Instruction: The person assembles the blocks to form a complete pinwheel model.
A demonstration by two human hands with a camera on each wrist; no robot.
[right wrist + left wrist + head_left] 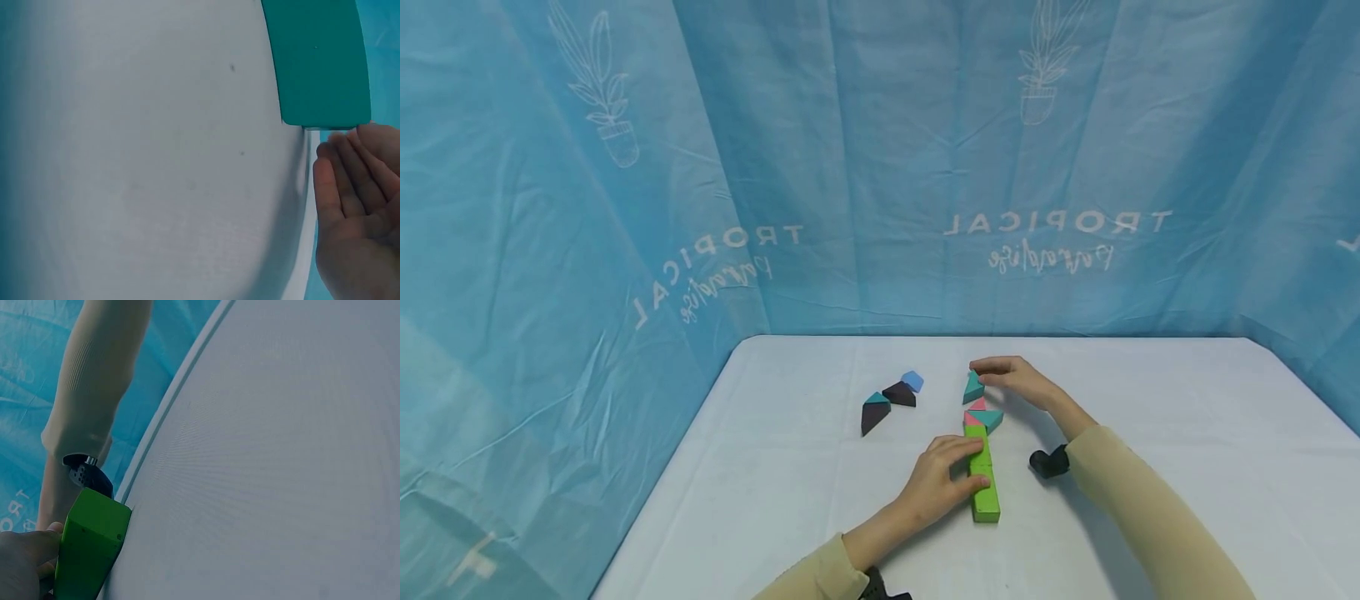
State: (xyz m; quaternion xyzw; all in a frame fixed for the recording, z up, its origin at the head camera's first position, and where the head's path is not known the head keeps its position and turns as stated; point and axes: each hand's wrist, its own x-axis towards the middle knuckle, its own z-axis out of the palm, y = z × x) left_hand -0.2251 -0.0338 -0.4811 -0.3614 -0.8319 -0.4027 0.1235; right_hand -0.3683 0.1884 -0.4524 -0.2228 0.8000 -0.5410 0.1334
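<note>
In the head view my left hand (934, 486) grips a row of bright green blocks (987, 505), its thumb over the nearer part and its fingers over the farther part. The left wrist view shows the end of a green block (94, 537) beside a fingertip. Farther back, my right hand (1017, 379) pinches an upright teal triangular block (973, 388) between thumb and fingers. Pink triangular blocks (978, 404) and another teal triangular block (988, 418) sit between it and the green row. A teal block face (322, 62) overlaps the right fingertips in the right wrist view.
Left of the row lie two dark triangular blocks (876, 417), a small teal triangle (877, 397) and a blue pentagonal block (913, 381). The white table (790, 400) meets a blue printed curtain (895, 167) behind. Black wrist devices (1049, 462) hang at both sleeves.
</note>
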